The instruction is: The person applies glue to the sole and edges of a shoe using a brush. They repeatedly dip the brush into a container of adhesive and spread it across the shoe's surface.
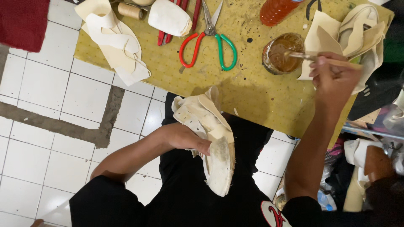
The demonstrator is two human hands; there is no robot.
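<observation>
Step in hand, as it looks: loading glue onto the brush. Right hand (332,73) has its fingers pinched tight around the brush (324,59), whose tip sits in the glue jar (283,53) of amber liquid on the yellow work board (252,96).

Left hand (187,138) holds the unfinished cream shoe (212,138) over the lap, sole side up, fingers wrapped around its upper from the left; thumb side is hidden. The shoe hangs just below the board's near edge, well apart from the jar.

Next move likely calls for carrying the wet brush across to the sole without dripping, and keeping the shoe steady and tilted toward the brush.

Around: red-and-green scissors (208,42) lie left of the jar, close to that path but not in it. Cream cut pieces (118,46) sit at the board's left end, an orange bottle (275,10) behind the jar, another shoe upper (357,29) to the right. Nothing blocks the way between jar and shoe.
</observation>
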